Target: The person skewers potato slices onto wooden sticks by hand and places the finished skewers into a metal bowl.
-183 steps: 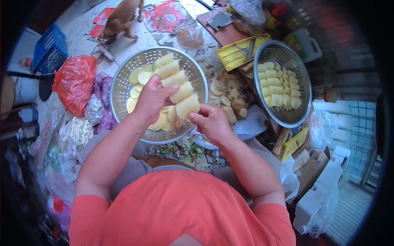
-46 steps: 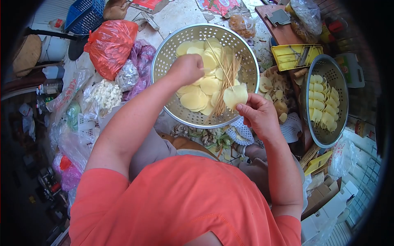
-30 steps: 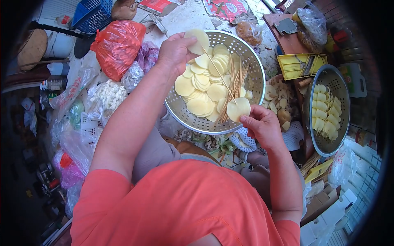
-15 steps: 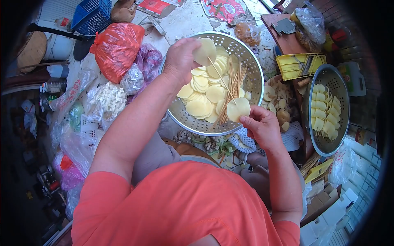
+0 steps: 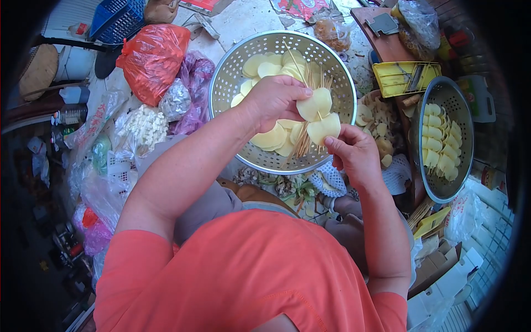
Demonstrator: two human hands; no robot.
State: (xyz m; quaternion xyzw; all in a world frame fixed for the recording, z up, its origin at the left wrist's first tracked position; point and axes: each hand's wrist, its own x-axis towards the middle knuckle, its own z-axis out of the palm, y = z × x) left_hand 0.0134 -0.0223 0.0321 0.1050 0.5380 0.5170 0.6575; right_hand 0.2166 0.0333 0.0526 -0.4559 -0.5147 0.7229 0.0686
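Head view, from the left: a red plastic bag [image 5: 152,58] lies on the floor with a purple bag [image 5: 193,83] just beside it and a heap of pale white pieces [image 5: 139,127] nearer the person. Next comes the big metal colander [image 5: 232,72], holding loose potato slices [image 5: 271,138] and a bundle of bamboo skewers [image 5: 306,141] leaning against its near wall. Over the colander the left hand [image 5: 272,101] is closed, thumb and fingers pinching one potato slice [image 5: 314,103]. Touching that slice from below is a second slice [image 5: 323,128], pinched between the thumb and fingers of the right hand [image 5: 354,155]; a thin skewer appears to run through both, though its tip is hard to make out. Further right sit a yellow slicer [image 5: 406,77] and a smaller colander [image 5: 467,138] filled with rows of skewered potato slices [image 5: 440,144].
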